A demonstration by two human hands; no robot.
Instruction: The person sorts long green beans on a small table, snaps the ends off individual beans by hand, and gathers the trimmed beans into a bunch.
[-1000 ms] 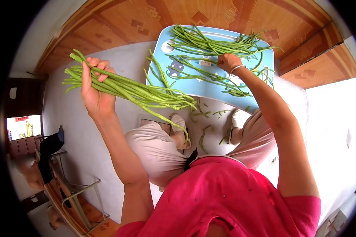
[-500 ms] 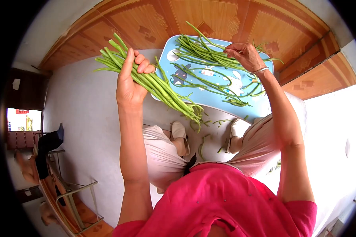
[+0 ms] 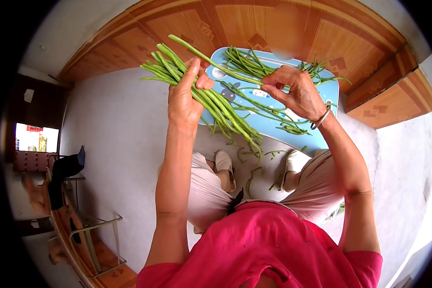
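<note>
My left hand (image 3: 188, 98) is wrapped round a bundle of long green beans (image 3: 221, 108), whose cut ends fan out to the upper left and whose thin tips hang down to the right. My right hand (image 3: 295, 91), with a bangle at the wrist, pinches a single long bean (image 3: 233, 73) that reaches across to the top of my left hand. Beyond and beneath my hands is a light blue tray table (image 3: 321, 139) with cartoon animals. A pile of beans (image 3: 247, 62) lies along its far side, with looser beans (image 3: 259, 106) nearer me.
Bean scraps (image 3: 250, 180) are scattered on the grey floor (image 3: 115, 144) between my shoes (image 3: 224, 162). Brown patterned panels (image 3: 259, 24) stand behind the table. A metal-framed piece of furniture (image 3: 89, 235) with dark cloth (image 3: 65, 170) is at the left.
My left hand has moved right with its bundle. My right hand has lifted from the table with a bean and come toward my left hand. The view has shifted slightly.
</note>
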